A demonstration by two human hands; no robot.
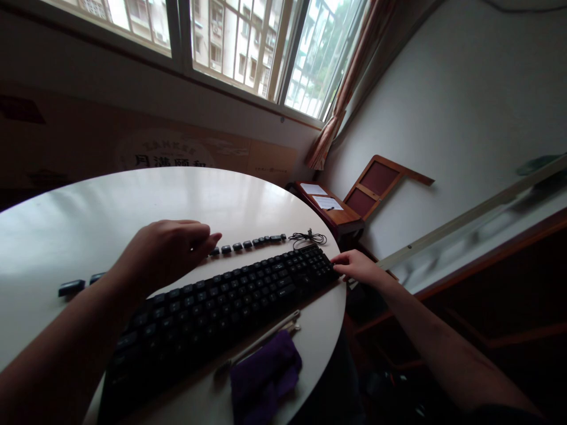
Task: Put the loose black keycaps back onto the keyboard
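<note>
A black computer keyboard [221,310] lies slantwise across the white round table, most of its keys in place. Above its far side is my left hand [177,243], fingers curled inward; whatever may be in them is hidden. Next to those fingers starts a line of loose black keycaps [247,244] on the table, and more keycaps [71,288] lie to the left, partly behind my forearm. My right hand [359,267] grips the keyboard's right end near the table edge, thumb and fingers pressed against its corner.
A coiled black cable [308,237] lies beyond the keyboard's right end. On the near side are a thin brush-like stick [266,337] and a folded purple cloth [266,375]. A wooden chair [376,183] and a small table with papers [326,203] stand by the wall.
</note>
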